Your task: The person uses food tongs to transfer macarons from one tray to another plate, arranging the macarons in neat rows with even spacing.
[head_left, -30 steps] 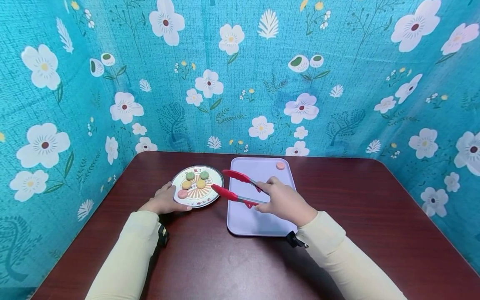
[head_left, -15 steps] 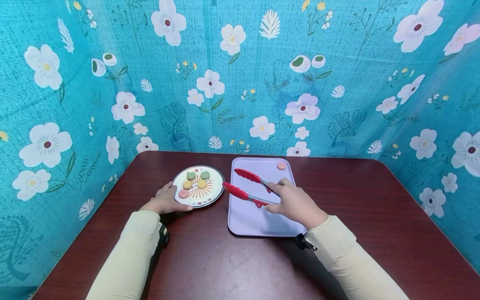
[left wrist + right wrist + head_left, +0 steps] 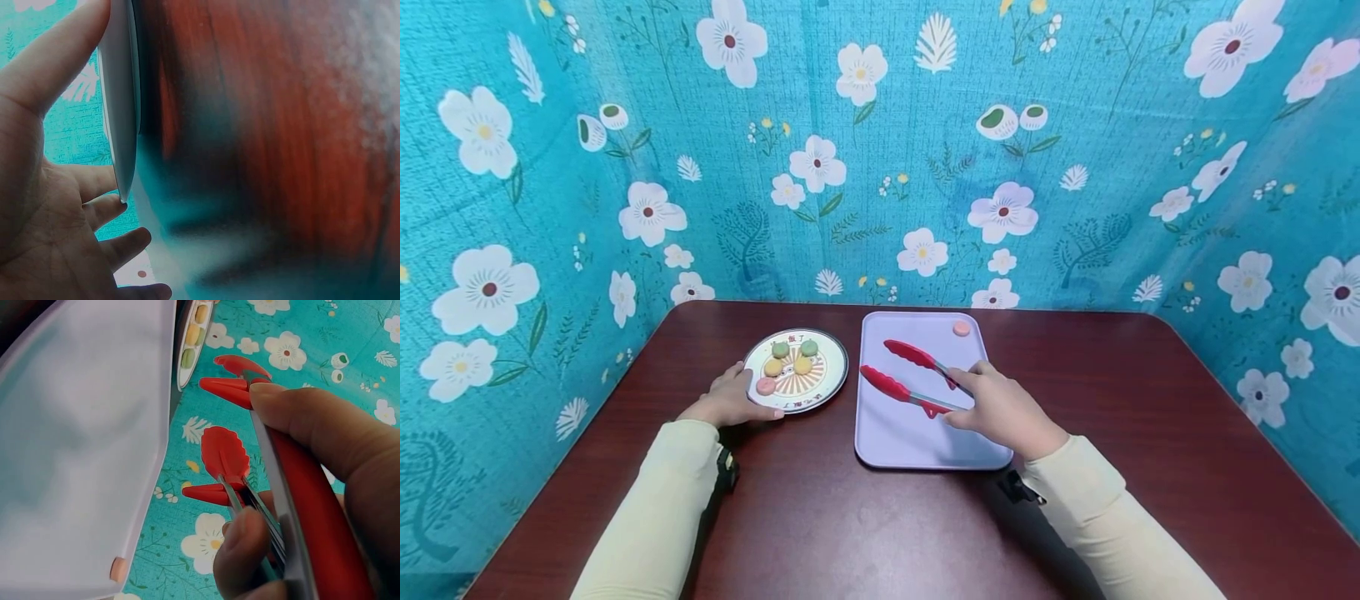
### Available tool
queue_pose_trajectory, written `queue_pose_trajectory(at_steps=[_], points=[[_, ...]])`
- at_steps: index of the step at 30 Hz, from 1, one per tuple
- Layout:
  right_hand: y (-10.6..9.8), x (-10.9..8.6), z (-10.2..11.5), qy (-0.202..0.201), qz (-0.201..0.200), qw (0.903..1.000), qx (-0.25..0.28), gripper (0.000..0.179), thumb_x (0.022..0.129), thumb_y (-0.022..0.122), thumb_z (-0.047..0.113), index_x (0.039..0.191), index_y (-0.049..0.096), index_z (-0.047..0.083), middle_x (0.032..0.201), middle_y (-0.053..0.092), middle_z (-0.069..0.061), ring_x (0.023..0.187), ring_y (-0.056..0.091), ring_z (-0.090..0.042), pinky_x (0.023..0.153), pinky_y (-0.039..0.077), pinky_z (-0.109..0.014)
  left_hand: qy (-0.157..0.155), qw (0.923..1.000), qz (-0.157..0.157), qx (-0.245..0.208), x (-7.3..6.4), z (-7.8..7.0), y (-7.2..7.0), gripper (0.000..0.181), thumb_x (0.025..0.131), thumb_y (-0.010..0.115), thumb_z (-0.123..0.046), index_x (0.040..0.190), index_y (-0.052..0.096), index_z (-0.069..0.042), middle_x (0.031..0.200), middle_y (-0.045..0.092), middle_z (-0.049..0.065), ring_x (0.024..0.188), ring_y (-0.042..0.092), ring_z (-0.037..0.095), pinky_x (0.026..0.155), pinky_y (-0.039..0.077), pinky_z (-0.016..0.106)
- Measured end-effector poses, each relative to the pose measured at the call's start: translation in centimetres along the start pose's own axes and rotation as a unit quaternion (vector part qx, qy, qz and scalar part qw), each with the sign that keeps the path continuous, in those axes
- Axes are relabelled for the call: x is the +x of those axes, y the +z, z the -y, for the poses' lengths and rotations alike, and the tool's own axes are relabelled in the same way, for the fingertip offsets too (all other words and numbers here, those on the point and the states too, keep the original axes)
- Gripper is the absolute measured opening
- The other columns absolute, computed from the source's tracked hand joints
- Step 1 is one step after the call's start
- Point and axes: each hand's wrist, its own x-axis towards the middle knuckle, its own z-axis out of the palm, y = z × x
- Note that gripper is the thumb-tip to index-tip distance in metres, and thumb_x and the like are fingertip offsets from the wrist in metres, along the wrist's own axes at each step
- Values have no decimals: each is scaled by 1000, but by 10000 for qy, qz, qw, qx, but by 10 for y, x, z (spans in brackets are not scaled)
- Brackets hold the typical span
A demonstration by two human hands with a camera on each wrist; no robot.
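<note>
My left hand (image 3: 730, 398) rests against the left and near rim of a round patterned plate (image 3: 829, 385). In the left wrist view its thumb and nearest fingers touch the plate's edge (image 3: 119, 106), the fingers spread and fairly straight. On the plate lie two green, two yellow and one pink small round sweet (image 3: 766, 386), like macarons. With my right hand (image 3: 1006, 412) I grip red-tipped tongs (image 3: 887, 383) above a lilac tray (image 3: 895, 442). Their arms stand apart, nothing between the tips. Another pink sweet (image 3: 961, 328) sits in the tray's far right corner, also seen in the right wrist view.
Plate and tray stand side by side on a dark red-brown table (image 3: 820, 517), with a narrow gap between them. A blue flowered cloth (image 3: 880, 183) hangs behind the table and along both sides.
My right hand has moved right with the tongs, so the tips went from beside the plate's rim to above the tray. The left hand and the plate stay in place.
</note>
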Motion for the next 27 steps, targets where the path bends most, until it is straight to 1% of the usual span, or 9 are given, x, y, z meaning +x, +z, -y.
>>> queue_pose_trajectory(at_steps=[5,9,13,20,27], points=[[-1,-3,-7,150,-17,9999,46,71,73,84,31,135,57,7,97,56,-13,63,52,-16,51,46,-26,-7,10000,12,-9,1,0,-1,112,72,78,-50,151,18,1,154,9,29,135,15,49,104,24,71],[-1,-5,-11,255,-22,9997,41,71,73,85,30,134,57,7,94,54,-13,63,51,-16,51,46,-26,10,10000,5,-34,1,1,0,112,72,78,-50,151,17,1,154,9,29,135,15,49,103,27,70],[0,-8,-15,269,-17,9996,-9,70,74,84,29,134,58,6,92,53,-13,61,50,-16,51,45,-27,9,10000,3,-58,0,1,0,113,72,78,-51,151,17,1,153,9,29,134,16,49,102,30,69],[3,-10,-24,451,-72,9989,45,70,73,84,29,132,59,4,95,54,-14,65,52,-18,52,48,-27,46,10000,-7,11,-2,0,0,114,71,78,-52,151,18,1,153,10,30,133,17,50,99,35,68],[6,-10,-37,482,-198,9986,28,70,72,84,29,131,59,0,98,55,-17,73,53,-20,55,51,-29,49,10000,28,38,-2,-1,-1,113,72,78,-52,151,18,3,152,9,31,133,17,50,101,31,69]])
